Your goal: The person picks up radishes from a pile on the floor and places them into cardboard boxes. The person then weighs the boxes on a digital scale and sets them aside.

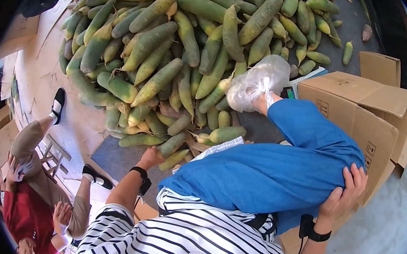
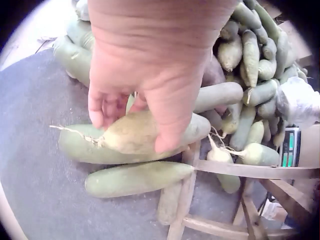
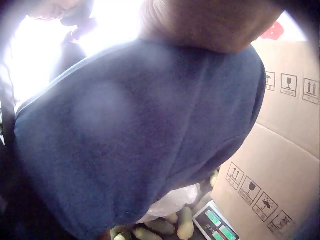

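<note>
My left hand (image 1: 150,158) reaches down to the near edge of a big heap of green radishes (image 1: 161,80). Its thumb and fingers grip a green radish (image 2: 131,134) with a pale end and a thin root, seen close in the left wrist view. Directly below it in that view lie two more radishes, one partly covered by the held one and a slimmer radish (image 2: 137,179) beside it. My right hand (image 1: 348,192) rests on my bent knee in blue trousers (image 1: 278,174), fingers spread along the cloth.
Cardboard boxes (image 1: 349,112) stand on the right. A digital scale (image 3: 215,220) is by them. A clear plastic bag (image 1: 258,80) covers my foot. A wooden stool frame (image 2: 240,171) stands near the left hand. Another person in a red top (image 1: 30,213) sits at the left.
</note>
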`<state>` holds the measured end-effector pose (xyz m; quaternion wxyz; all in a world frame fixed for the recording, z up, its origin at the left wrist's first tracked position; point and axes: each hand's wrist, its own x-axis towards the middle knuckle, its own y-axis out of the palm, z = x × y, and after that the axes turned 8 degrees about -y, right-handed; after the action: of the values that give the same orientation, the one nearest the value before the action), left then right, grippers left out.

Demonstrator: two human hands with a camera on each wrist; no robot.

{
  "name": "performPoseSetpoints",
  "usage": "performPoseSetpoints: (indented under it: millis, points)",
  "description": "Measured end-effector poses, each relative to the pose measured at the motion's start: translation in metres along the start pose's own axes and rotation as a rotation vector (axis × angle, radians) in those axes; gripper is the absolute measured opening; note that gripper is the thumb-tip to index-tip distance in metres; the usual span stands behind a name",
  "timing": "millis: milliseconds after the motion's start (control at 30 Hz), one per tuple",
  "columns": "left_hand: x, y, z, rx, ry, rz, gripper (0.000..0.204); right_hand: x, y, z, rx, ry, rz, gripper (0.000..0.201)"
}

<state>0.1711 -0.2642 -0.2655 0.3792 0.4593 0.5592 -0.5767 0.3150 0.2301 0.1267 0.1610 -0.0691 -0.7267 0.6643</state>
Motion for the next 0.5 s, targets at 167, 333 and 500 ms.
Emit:
performPoseSetpoints:
  millis: [167,333,500]
  points:
    - [-0.018,-0.075,-0.042,-0.099,0.186,0.115,0.059,-0.001,0.004,-0.003,0.027,-0.004,-0.077,0.042]
    - [-0.067,-0.192,-0.129,-0.031,0.26,0.278,0.058,0.0,0.005,-0.004,0.033,0.008,-0.113,0.039]
    - [-0.086,-0.29,-0.16,-0.415,0.475,0.267,0.056,-0.006,0.009,-0.007,0.062,0.007,-0.16,0.038]
